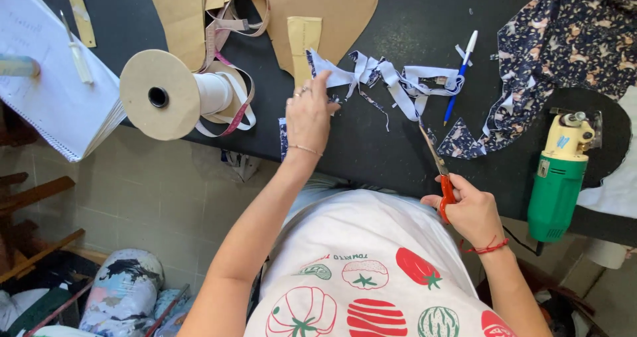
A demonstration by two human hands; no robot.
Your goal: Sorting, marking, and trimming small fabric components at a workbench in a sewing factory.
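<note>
Nearest, left hand (307, 115) pressing flat, fingers spread, on dark printed fabric strip (371, 75) trailing rightward. Further right, right hand (468, 211) closed around orange-handled metal scissors (434, 158), blades reaching up toward strip. Beyond right hand, green-and-cream electric cutter (559, 178).

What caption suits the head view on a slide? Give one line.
At a black table, the left hand pins a printed fabric strip while the right hand holds red-handled scissors.
</note>
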